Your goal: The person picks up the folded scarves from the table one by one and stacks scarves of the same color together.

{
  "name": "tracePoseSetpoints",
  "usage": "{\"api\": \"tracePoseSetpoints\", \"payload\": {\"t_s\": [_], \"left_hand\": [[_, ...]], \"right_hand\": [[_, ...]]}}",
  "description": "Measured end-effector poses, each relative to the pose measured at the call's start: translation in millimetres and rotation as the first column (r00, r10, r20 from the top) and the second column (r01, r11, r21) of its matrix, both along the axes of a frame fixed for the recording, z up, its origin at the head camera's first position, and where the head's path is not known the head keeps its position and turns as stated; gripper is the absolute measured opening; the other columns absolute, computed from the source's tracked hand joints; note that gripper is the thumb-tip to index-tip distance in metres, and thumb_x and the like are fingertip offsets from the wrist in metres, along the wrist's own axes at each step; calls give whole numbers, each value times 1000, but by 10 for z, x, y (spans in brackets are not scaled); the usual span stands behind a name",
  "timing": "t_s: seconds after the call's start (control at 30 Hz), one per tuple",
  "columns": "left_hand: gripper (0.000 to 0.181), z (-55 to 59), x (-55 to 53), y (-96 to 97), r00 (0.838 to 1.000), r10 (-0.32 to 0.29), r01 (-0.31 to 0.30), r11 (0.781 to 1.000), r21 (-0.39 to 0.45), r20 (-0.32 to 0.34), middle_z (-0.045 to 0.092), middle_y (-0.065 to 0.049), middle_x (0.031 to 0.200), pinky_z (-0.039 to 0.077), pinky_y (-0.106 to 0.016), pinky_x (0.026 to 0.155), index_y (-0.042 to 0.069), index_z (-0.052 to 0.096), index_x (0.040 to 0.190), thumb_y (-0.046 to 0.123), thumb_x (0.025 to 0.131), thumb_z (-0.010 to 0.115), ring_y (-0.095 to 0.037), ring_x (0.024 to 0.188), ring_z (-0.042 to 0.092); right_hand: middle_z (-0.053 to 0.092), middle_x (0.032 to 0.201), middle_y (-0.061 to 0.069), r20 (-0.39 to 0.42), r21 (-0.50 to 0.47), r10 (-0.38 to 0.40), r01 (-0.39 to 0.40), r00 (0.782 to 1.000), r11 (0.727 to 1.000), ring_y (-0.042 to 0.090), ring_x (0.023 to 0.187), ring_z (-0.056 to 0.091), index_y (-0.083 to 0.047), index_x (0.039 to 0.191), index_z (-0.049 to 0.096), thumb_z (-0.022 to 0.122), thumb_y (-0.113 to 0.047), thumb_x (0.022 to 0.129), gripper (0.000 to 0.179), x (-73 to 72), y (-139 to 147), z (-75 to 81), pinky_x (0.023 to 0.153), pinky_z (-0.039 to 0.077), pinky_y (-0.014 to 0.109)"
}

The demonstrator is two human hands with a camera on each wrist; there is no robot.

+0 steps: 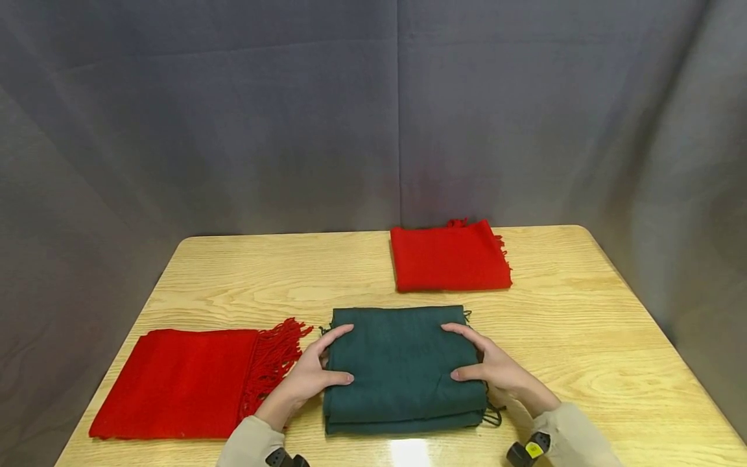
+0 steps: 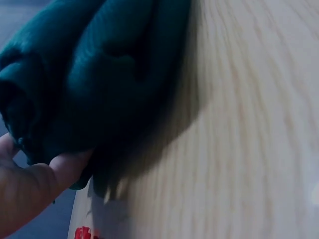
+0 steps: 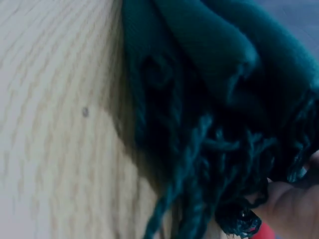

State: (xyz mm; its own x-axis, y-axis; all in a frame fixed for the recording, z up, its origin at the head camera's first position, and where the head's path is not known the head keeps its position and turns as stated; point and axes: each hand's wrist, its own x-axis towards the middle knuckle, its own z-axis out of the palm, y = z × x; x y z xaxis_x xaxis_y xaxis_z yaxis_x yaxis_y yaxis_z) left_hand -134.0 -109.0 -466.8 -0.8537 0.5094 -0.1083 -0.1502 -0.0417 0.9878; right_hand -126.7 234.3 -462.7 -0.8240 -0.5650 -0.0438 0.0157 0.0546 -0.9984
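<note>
A dark green folded scarf [image 1: 403,370] with fringe lies at the front middle of the wooden table. My left hand [image 1: 318,370] grips its left edge, thumb and index finger on the top layer and the other fingers mostly hidden. On the opposite edge my right hand [image 1: 493,368] holds the cloth in the same way. Several thick layers of the green scarf [image 2: 114,69] show in the left wrist view, with the thumb against the lower end. Twisted green tassels [image 3: 184,169] hang beside the hand in the right wrist view.
A red folded scarf [image 1: 181,383] lies at the left, its fringe [image 1: 274,357] reaching toward my left hand. Another red folded scarf [image 1: 449,259] is at the table's back edge, right of middle. A grey curtain [image 1: 292,130] hangs behind the table [image 1: 613,337].
</note>
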Motion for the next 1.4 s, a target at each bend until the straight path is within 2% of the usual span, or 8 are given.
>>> {"api": "tracePoseSetpoints", "payload": {"t_s": [0.17, 0.37, 0.57, 0.9, 1.4], "left_hand": [[80, 35, -2, 2, 999, 12, -13, 1000, -17, -34, 48, -21, 125, 50, -35, 79, 9, 33, 140, -12, 70, 67, -27, 103, 56], [79, 89, -2, 4, 1000, 15, -15, 1000, -22, -28, 49, -20, 124, 50, -36, 78, 10, 34, 140, -12, 70, 66, -27, 102, 56], [81, 159, -16, -6, 999, 3, -4, 1000, -17, -44, 48, -22, 125, 49, -37, 81, 10, 33, 140, -12, 70, 66, -29, 105, 56], [81, 308, -34, -30, 997, 24, -28, 998, -60, -74, 50, -21, 124, 51, -38, 76, 13, 34, 140, -11, 70, 67, -29, 99, 58], [79, 498, -79, -111, 995, 19, -28, 995, -96, -95, 42, -21, 132, 50, -40, 78, 14, 33, 141, -6, 72, 68, -33, 105, 54]], "right_hand": [[42, 128, 18, 7, -17, -11, 11, 1000, 1000, 19, 111, 49, -5, 139, 30, 66, 3, 77, 72, 6, -24, 24, 88, 44, 33], [43, 127, 18, 8, -7, -30, 30, 1000, 1000, 20, 109, 50, -6, 139, 31, 66, 2, 77, 72, 18, -40, 64, 87, 45, 34], [41, 128, 19, 2, 9, -39, 39, 999, 999, 21, 110, 49, -6, 139, 31, 66, 2, 77, 71, 11, -48, 118, 88, 44, 35], [35, 132, 21, 24, 22, -74, 74, 997, 997, 31, 114, 42, -9, 139, 33, 66, 0, 77, 71, 2, -86, 247, 90, 41, 40], [37, 132, 20, 11, -7, -71, 71, 997, 997, 24, 113, 46, -9, 139, 32, 66, 0, 77, 72, -46, -139, 401, 88, 44, 38]]}}
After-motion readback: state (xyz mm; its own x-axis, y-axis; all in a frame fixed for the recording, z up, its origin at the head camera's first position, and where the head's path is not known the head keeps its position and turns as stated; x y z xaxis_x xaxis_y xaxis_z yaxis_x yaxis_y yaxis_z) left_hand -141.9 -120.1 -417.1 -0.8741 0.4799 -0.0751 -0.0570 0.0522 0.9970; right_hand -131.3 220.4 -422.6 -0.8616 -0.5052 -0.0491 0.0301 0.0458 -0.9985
